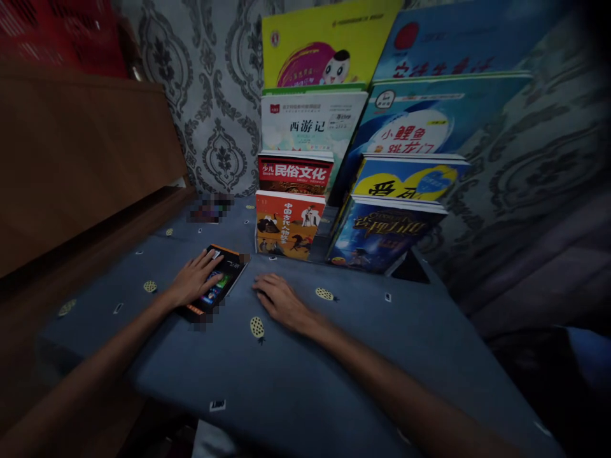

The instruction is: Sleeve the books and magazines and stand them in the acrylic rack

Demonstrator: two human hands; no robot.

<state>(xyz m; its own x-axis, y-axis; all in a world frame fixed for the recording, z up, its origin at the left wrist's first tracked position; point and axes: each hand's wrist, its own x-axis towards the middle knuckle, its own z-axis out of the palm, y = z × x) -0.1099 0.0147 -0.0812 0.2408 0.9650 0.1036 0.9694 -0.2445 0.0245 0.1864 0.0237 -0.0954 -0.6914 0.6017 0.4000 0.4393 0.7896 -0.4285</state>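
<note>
Fingers of the left hand, slightly spread, lie flat on a black book without gripping it; its cover lettering is too small to read. The book rests on the blue-grey tablecloth. Just right of it, the right hand lies on the cloth, fingers loosely bent, holding nothing. Behind stand an orange book beginning 中国古代人物, a red book marked 少儿 and 民俗文化, and a pale book titled 西游记; farther right, a teal book reads 小鲤鱼跳龙门, below a blue book lettered 安徒生童话.
</note>
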